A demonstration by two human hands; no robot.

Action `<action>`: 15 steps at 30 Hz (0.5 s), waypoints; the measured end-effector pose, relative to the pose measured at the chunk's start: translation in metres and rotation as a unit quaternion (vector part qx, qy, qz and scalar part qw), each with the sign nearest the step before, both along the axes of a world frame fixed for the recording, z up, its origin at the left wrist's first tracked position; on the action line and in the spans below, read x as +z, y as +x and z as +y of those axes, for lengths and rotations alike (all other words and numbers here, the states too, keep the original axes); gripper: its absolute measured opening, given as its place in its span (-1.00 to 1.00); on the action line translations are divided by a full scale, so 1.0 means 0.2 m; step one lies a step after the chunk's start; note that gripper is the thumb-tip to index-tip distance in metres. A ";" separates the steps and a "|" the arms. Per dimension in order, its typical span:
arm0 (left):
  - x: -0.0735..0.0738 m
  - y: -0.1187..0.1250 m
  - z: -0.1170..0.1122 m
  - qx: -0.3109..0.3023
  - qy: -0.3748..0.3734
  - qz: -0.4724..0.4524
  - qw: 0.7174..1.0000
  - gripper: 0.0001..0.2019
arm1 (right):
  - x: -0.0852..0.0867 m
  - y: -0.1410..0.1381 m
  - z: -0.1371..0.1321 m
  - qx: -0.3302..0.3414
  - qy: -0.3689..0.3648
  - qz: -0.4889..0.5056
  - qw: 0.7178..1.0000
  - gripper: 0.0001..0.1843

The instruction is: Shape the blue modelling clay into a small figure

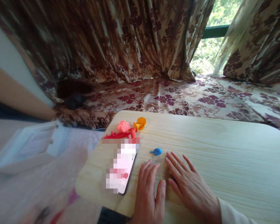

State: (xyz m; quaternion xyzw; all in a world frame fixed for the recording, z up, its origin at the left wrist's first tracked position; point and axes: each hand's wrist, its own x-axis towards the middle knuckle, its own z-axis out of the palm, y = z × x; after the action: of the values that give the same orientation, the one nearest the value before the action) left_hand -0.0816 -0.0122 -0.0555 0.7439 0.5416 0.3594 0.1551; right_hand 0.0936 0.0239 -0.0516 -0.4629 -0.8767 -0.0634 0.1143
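Note:
My left hand (149,191) is low over the table beside the phone, its fingers reaching forward and its thumb apart. No object shows in it. My right hand (189,183) lies palm down on the wooden tabletop (214,149), fingers stretched out. Just beyond both fingertips is a small blue clay-like piece (157,151), rounded with a thin tail pointing left. Neither hand touches it. To the left lies a phone (124,174) with a lit screen, largely blurred by pixelation.
Behind the phone sit an orange flower-like piece (140,123), a pink ruffled lump (123,126), a red piece (133,133) and a long dark-red jagged strip (115,135). A floral-covered ledge (168,96) borders the table's far edge, with patterned curtains (130,40) above.

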 end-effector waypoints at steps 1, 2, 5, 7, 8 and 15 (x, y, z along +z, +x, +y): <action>0.00 0.00 0.00 0.001 -0.002 0.002 1.000 -0.57 | 0.00 0.00 0.04 -0.029 -0.014 0.003 0.999 -0.47; 0.00 0.00 0.00 0.002 -0.003 0.003 1.000 -0.58 | 0.00 -0.01 0.09 -0.055 -0.021 0.007 0.998 -0.49; 0.01 0.00 0.00 0.009 -0.009 0.005 1.000 -0.59 | 0.00 -0.01 0.13 -0.070 -0.025 0.004 0.997 -0.50; 0.01 0.00 0.00 0.009 -0.010 0.004 1.000 -0.58 | 0.00 0.00 0.07 -0.028 -0.011 -0.006 1.000 -0.47; 0.01 0.00 0.00 0.008 -0.010 0.003 1.000 -0.58 | 0.00 0.00 0.02 -0.001 -0.002 -0.012 1.000 -0.45; 0.01 0.01 0.00 0.003 -0.009 0.001 1.000 -0.60 | 0.00 0.00 0.08 -0.037 -0.018 0.003 0.999 -0.47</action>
State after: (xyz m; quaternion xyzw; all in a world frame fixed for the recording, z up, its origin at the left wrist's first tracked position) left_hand -0.0805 -0.0127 -0.0531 0.7410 0.5474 0.3545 0.1603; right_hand 0.0930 0.0405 -0.0508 -0.4969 -0.8598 -0.0504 0.1062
